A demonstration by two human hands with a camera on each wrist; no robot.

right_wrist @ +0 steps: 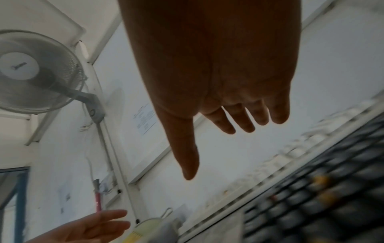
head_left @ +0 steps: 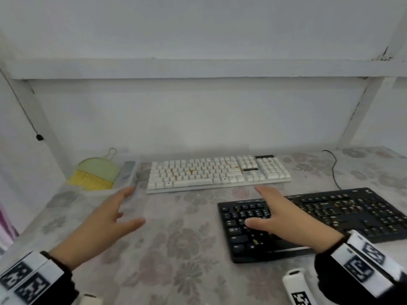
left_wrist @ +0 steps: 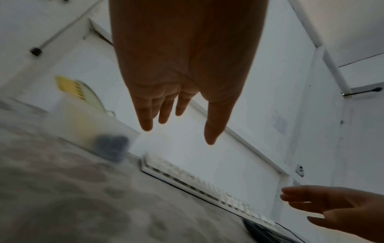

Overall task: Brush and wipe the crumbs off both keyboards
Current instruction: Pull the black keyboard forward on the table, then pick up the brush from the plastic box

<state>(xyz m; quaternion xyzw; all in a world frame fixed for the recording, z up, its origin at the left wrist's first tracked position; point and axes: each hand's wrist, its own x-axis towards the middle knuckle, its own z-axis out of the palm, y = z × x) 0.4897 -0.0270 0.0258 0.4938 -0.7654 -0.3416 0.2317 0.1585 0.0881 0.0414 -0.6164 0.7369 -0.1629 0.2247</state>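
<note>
A white keyboard with orange crumbs on its keys lies at the back of the desk. A black keyboard, also crumbed, lies nearer at the right. A green brush with yellow bristles rests in a clear tray at the back left, with a grey cloth beside it. My left hand hovers open, fingers stretched toward the tray's near corner, holding nothing. Above the left end of the black keyboard my right hand is spread open and empty. The wrist views show both palms with straight fingers.
A flowered cloth covers the desk. A black cable runs from the back right to the keyboards. A white frame and shelf stand behind and above. A wall fan appears in the right wrist view. White devices lie at the near edge.
</note>
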